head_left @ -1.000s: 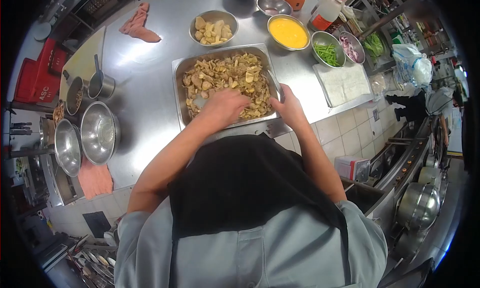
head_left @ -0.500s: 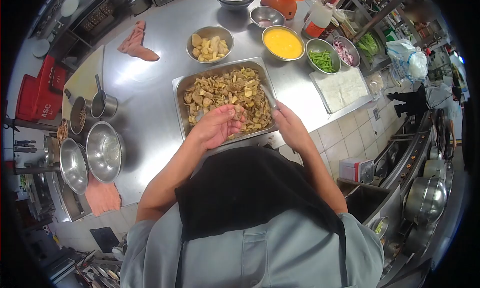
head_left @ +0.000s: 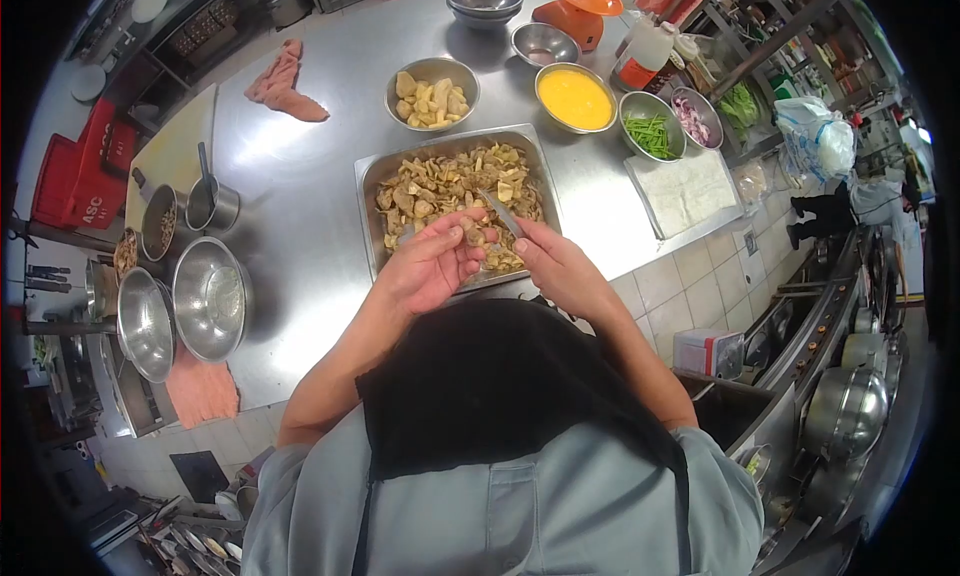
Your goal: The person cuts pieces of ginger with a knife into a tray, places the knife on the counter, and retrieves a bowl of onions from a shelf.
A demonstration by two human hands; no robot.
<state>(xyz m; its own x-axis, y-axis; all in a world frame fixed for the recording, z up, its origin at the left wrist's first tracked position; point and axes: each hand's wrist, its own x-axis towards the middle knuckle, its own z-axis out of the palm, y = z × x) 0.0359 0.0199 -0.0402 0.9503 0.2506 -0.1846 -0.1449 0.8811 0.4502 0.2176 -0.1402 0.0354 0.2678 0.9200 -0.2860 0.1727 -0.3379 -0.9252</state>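
Observation:
A rectangular metal tray [head_left: 366, 201] full of brown and yellowish food pieces lies in front of me. Over its near side my left hand [head_left: 436, 263], palm turned up, pinches a small piece of food [head_left: 474, 236] between thumb and fingers. My right hand [head_left: 560, 267] is closed on a knife [head_left: 500, 213], whose blade points up and left above the tray, close to the left fingertips. Beyond the tray stands a metal bowl [head_left: 391, 100] of pale yellow chunks.
Bowls of yellow liquid [head_left: 575, 98], green pieces [head_left: 652, 134] and purple slices [head_left: 691, 122] stand back right, near an orange scale [head_left: 568, 21]. A cloth-covered tray [head_left: 686, 191] is at right. Empty bowls [head_left: 209, 298], a pot [head_left: 213, 208] and a pink cloth [head_left: 283, 86] are left.
My left hand has come up out of the tray with a piece of food and turned palm up. My right hand has moved the knife left, from the tray's right edge toward it.

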